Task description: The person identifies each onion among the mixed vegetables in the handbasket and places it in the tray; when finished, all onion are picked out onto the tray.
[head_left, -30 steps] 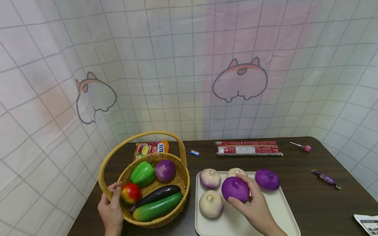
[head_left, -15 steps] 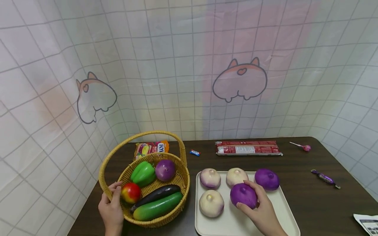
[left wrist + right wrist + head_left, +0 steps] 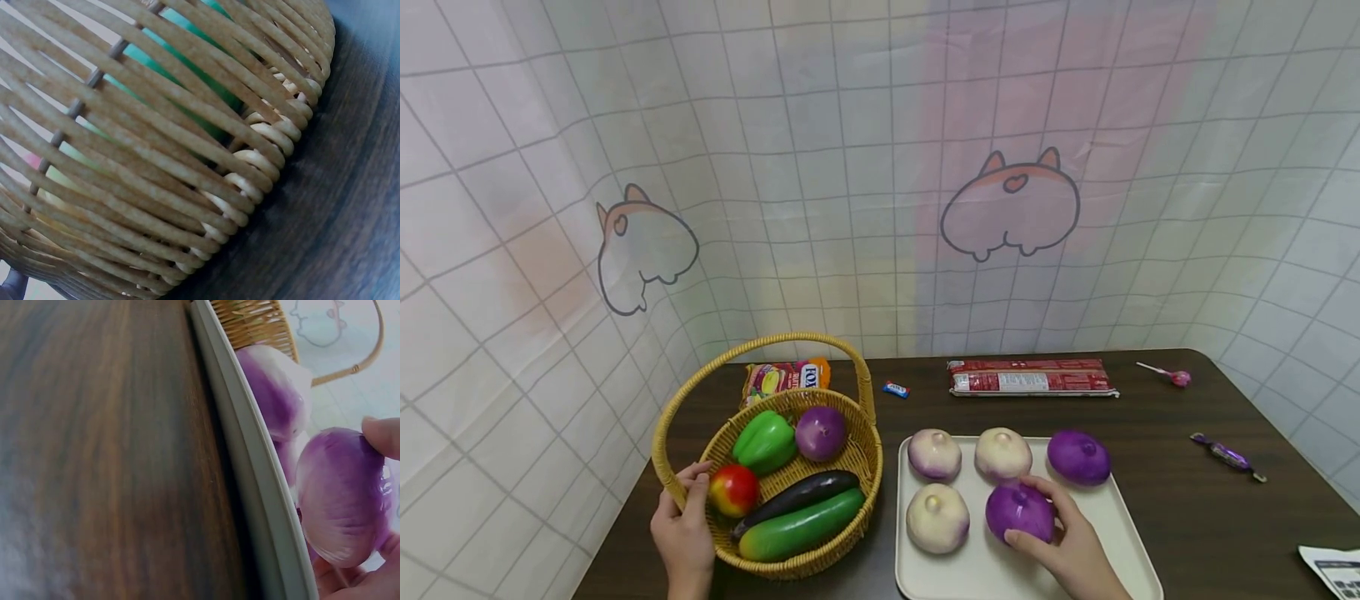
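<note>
Altogether five onions (tray)

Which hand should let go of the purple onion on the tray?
The right hand. It already grips the purple onion, which looks set down on the white tray. The left hand is busy holding the wicker basket by its rim, away from the tray.
</note>
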{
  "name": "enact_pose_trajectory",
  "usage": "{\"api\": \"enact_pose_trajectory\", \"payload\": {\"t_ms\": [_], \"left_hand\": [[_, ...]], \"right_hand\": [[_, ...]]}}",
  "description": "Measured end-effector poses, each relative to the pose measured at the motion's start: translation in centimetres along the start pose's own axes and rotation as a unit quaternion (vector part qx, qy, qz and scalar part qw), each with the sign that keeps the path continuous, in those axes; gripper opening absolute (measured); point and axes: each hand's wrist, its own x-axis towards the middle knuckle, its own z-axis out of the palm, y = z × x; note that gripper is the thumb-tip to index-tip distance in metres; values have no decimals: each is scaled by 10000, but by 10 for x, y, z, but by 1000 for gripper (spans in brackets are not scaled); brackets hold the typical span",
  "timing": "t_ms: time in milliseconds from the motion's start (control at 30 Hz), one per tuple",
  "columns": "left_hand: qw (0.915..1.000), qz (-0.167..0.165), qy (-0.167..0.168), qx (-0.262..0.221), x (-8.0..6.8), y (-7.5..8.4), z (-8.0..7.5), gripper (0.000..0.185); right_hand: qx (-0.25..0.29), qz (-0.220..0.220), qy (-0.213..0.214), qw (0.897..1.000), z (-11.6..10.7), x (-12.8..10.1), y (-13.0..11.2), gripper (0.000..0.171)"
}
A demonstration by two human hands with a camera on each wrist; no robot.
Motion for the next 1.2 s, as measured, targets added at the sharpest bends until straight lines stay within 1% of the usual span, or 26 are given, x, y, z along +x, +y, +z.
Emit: {"api": "enact_pose_trajectory", "payload": {"t_ms": [133, 300, 400, 533, 700, 933, 1033, 1200], "left_hand": [[10000, -23, -10, -2, 0, 0, 0, 30], [10000, -53, -44, 4, 0, 1, 0, 30], [9999, -76, -73, 5, 1, 1, 0, 30], [9999, -136, -79, 5, 2, -1, 0, 31], [9998, -195, -81, -34, 2, -2, -1, 31], [9999, -92, -95, -69, 1, 0, -1, 32], [9999, -52, -90, -79, 0, 0, -1, 31], [9999, -28, -77, -107, 0, 1, -1, 31]], "right_hand": [[-130, -62, -36, 9999, 0, -1, 4, 67], [-554, -421, -66, 9976, 0, -1, 9, 70], [-612, -576, -130, 9964, -1, -1, 12, 72], [-620, -637, -227, 9958, 0, -1, 13, 74], [-819, -836, -236, 9929, 1, -1, 14, 75], [-1033, -1290, -124, 9862, 1, 1, 16, 74], [-1138, -1265, -43, 9854, 1, 1, 16, 73], [-1171, -987, -65, 9882, 1, 0, 14, 75]]}}
